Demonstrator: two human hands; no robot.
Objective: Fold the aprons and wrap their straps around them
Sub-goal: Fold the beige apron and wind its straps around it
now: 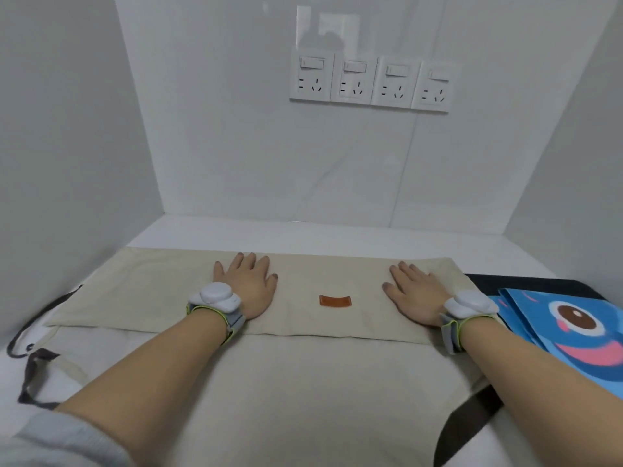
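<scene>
A beige apron (303, 382) lies spread on the white table, its far part folded over into a flat band with a small orange label (335, 301) at its middle. My left hand (248, 284) lies flat on the band left of the label, fingers straight. Right of the label, my right hand (415, 294) presses flat on the same band. Dark straps (37, 372) trail off the apron's left side, and another dark strap (472, 412) runs out at the lower right.
A folded blue apron (573, 335) with a cartoon eye lies at the right, on a dark cloth (526, 283). White walls close in the table on three sides; the back wall carries a row of sockets (369, 80). Bare white table (303, 235) shows beyond the apron.
</scene>
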